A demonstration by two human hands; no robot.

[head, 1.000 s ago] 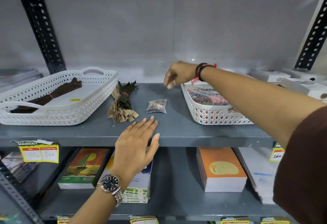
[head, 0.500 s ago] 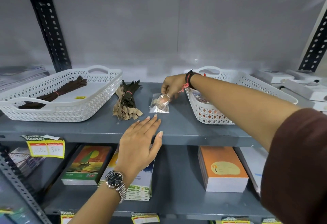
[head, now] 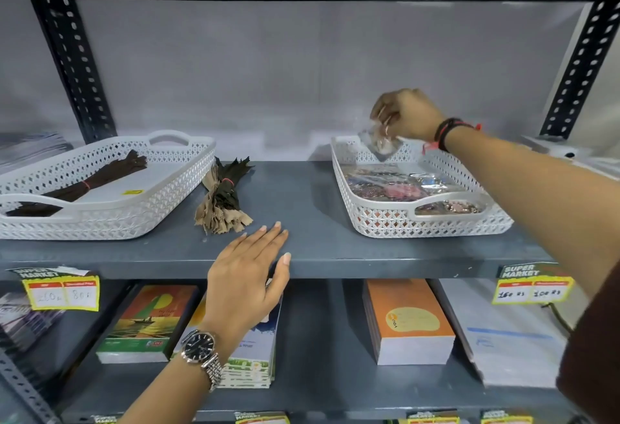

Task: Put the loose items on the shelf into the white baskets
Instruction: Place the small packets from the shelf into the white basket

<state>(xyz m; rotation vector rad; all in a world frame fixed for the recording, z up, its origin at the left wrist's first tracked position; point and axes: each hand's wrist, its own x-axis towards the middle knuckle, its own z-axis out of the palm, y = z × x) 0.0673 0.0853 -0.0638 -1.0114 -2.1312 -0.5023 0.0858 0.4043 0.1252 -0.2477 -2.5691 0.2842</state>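
My right hand pinches a small clear packet of brownish bits and holds it in the air over the far end of the right white basket, which holds several similar packets. My left hand lies flat, fingers spread, on the front edge of the grey shelf and holds nothing. A loose bundle of brown and dark zippers lies on the shelf just right of the left white basket, which has one dark zipper bundle inside.
Black perforated uprights stand at both back corners. Yellow price tags hang on the shelf's front lip. Below, stacks of notebooks fill the lower shelf. White boxes sit at the far right.
My right hand picked the clear packet up off the shelf and carried it right and up, over the right basket. My left hand stayed flat on the shelf edge.
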